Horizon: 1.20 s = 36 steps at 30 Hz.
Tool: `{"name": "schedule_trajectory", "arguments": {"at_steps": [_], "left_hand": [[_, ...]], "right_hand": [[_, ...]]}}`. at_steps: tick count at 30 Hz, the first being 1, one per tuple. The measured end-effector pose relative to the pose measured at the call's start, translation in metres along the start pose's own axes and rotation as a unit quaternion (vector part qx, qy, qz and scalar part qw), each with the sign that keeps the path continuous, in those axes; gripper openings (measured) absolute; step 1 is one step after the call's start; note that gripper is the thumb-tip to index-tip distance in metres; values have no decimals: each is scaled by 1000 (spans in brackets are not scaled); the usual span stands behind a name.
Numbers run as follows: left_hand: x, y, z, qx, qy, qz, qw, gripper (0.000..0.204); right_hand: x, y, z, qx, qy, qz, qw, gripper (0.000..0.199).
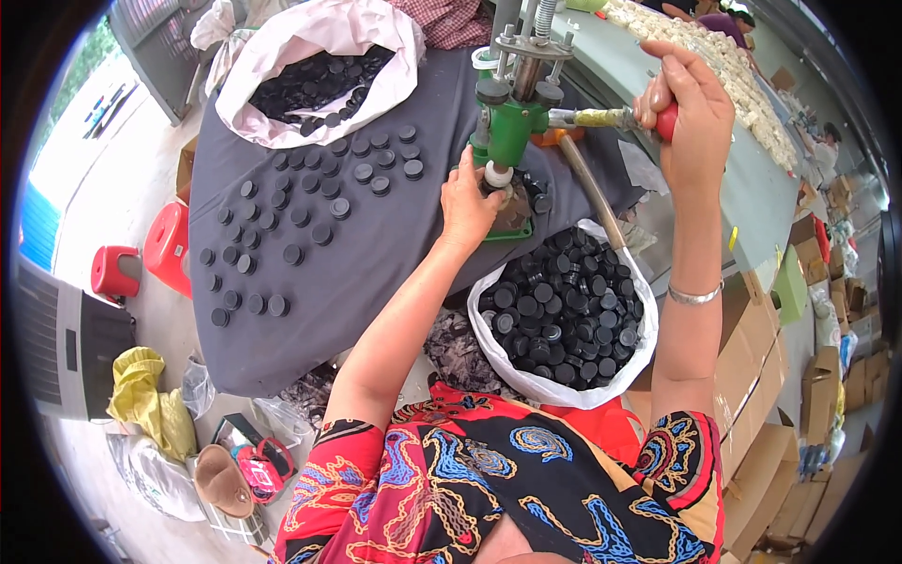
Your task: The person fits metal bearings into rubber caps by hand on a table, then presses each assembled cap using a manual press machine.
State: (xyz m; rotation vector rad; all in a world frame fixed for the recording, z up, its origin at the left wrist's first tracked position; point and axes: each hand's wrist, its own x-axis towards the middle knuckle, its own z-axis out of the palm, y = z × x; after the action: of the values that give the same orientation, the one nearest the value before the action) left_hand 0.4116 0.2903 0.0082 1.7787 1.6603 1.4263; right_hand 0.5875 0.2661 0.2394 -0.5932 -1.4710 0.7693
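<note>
A green hand press (512, 132) stands on the cloth-covered table, with a white rounded tip (498, 173) at its lower end. My left hand (468, 209) is at that tip, thumb and fingers closed around a small black round cap (487, 188) partly hidden by them. Up on the right, my right hand (691, 113) grips the press lever (601, 118) by its red knob (667, 122). Many loose black caps (322, 233) lie on the dark grey cloth (282, 352) left of the press. A white sack (648, 362) full of black caps sits close to my body, below the press.
At the far left of the table is a pale pink sack (399, 33) holding more caps. A wooden handle (592, 188) slants down beside the press. Red stools (169, 246) stand left of the table, cardboard boxes (752, 376) at right. Beyond lies a long grey-green table (639, 66) with pale pieces.
</note>
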Motion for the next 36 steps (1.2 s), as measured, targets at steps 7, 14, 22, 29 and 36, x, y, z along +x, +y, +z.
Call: {"name": "schedule_trajectory", "arguments": {"at_steps": [7,14,22,29,36], "left_hand": [[0,-2,5,0,8,-29,1000,88],[-27,-7,-42,-3,32,38,999,73],[-102,-52,-203,326,113,31,938,37],[-145,-71,-248,440,52,-91,892,34],[-149,-107,-236,401,29,-37,915,37]], "right_hand": [[-57,13,-1,-35,23,-41,998,22],[-157,83,-15,-169,17,-178,969,16],[-101,33,-8,-92,-6,-106,990,21],[-23,3,0,-107,-4,-45,993,21],[5,-5,4,-6,-3,30,1000,13]]}}
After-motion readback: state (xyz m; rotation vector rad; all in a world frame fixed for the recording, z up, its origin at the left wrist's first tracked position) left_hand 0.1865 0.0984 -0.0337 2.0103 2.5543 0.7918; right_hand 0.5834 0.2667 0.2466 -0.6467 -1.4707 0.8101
